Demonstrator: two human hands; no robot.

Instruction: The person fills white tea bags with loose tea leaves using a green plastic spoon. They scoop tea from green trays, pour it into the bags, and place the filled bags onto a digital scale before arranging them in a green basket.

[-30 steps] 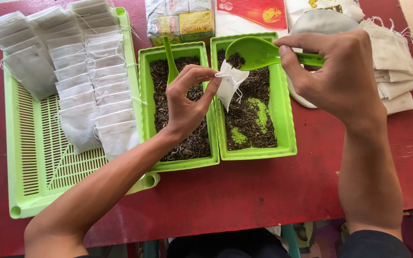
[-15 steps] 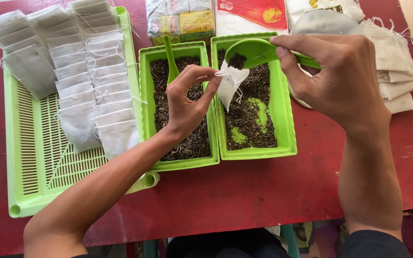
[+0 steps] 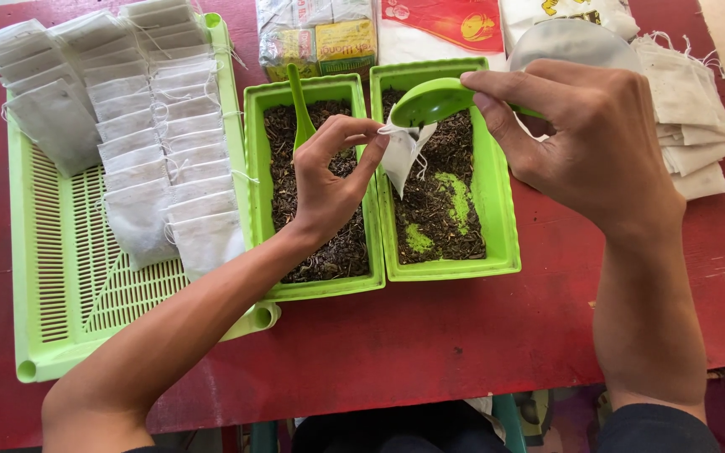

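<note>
My left hand (image 3: 329,172) pinches the open mouth of a small white filter bag (image 3: 401,155) over the right green tub (image 3: 503,226) of dark loose tea. My right hand (image 3: 585,138) holds a green plastic spoon (image 3: 430,102), tipped down so its bowl rests at the bag's mouth. A second green spoon (image 3: 299,105) stands in the left green tub (image 3: 255,168), which also holds dark tea.
A green slatted tray (image 3: 56,277) at the left carries several rows of filled white bags (image 3: 157,134). A stack of empty white bags (image 3: 691,113) lies at the right. Packets (image 3: 320,38) and a round pale lid (image 3: 568,38) sit at the back of the red table (image 3: 430,335).
My right hand has rolled the spoon over toward the bag, so the tea seen in its bowl earlier is out of sight. The left hand has kept the bag still.
</note>
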